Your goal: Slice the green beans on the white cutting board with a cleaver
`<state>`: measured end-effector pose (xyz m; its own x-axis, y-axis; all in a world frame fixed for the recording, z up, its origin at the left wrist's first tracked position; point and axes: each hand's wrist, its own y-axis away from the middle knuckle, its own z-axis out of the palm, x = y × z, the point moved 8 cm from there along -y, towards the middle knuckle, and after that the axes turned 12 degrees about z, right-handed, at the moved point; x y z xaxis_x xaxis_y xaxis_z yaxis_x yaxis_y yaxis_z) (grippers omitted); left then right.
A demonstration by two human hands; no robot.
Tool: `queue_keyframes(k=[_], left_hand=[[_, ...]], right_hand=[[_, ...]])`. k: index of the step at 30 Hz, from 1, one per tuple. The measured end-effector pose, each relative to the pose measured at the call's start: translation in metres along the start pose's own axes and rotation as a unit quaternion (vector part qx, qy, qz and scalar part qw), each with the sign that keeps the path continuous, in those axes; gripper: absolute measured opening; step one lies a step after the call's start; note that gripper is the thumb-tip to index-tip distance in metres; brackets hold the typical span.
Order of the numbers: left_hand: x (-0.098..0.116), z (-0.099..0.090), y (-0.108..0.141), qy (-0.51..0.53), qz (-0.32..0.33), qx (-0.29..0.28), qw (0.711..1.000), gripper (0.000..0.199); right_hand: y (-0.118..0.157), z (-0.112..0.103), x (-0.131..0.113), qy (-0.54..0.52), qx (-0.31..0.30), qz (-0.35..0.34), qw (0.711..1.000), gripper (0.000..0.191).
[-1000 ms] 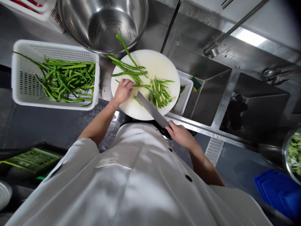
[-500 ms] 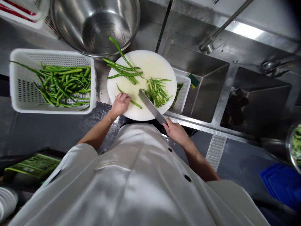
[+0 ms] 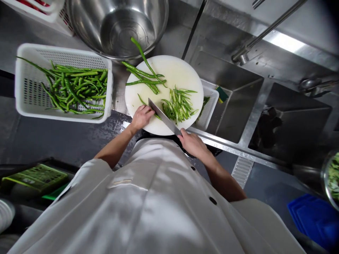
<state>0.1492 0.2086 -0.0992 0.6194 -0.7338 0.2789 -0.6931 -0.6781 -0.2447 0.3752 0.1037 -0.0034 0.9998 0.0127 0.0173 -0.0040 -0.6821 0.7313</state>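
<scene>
On the round white cutting board (image 3: 182,70), my left hand (image 3: 142,117) presses a green pepper (image 3: 141,98) against the surface. My right hand (image 3: 192,143) is wrapped round the handle of a large knife (image 3: 164,118). The blade lies across the held pepper, close beside my left fingertips. Sliced green pieces (image 3: 178,106) form a pile right of the blade. Several whole long peppers (image 3: 144,78) rest at the board's upper left, some sticking out past its edge. More of them fill a white plastic basket (image 3: 109,95) at the left.
A big steel bowl (image 3: 119,31) stands behind the board. To the right are a sink (image 3: 230,116) with a small white basket (image 3: 212,109) and a sponge (image 3: 221,94), a tap (image 3: 241,58) and a second sink (image 3: 296,123). A red-filled crate (image 3: 50,17) sits at upper left.
The knife has moved left from beside the cut pile onto the held pepper, next to my left fingers. The whole view has shifted slightly.
</scene>
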Motion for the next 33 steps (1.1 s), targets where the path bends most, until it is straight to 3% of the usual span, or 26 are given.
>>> queue_keyframes(k=[15,20,23,25,28,33], left_hand=[[-0.009,-0.002,0.006,0.058,-0.018,0.067,0.996,0.030],[-0.032,-0.018,0.010,0.055,-0.020,0.088,0.994,0.030],[-0.057,-0.030,0.011,0.030,-0.040,0.103,0.993,0.025],[-0.063,-0.030,0.007,0.017,-0.026,0.083,0.996,0.024],[-0.049,-0.018,0.004,0.014,0.015,0.037,0.999,0.029],[-0.018,-0.006,0.008,0.051,0.015,0.037,0.998,0.032]], right_hand=[[-0.024,-0.018,-0.026,-0.071,-0.001,-0.029,0.997,0.041],[-0.044,-0.012,-0.045,-0.096,0.021,-0.025,0.995,0.046],[-0.041,-0.011,-0.039,-0.099,0.016,-0.025,0.995,0.041],[-0.035,-0.011,-0.028,-0.100,0.013,-0.021,0.995,0.038],[-0.022,-0.008,-0.010,-0.087,0.009,-0.013,0.996,0.035],[0.002,-0.009,0.001,-0.025,0.003,0.025,0.999,0.034]])
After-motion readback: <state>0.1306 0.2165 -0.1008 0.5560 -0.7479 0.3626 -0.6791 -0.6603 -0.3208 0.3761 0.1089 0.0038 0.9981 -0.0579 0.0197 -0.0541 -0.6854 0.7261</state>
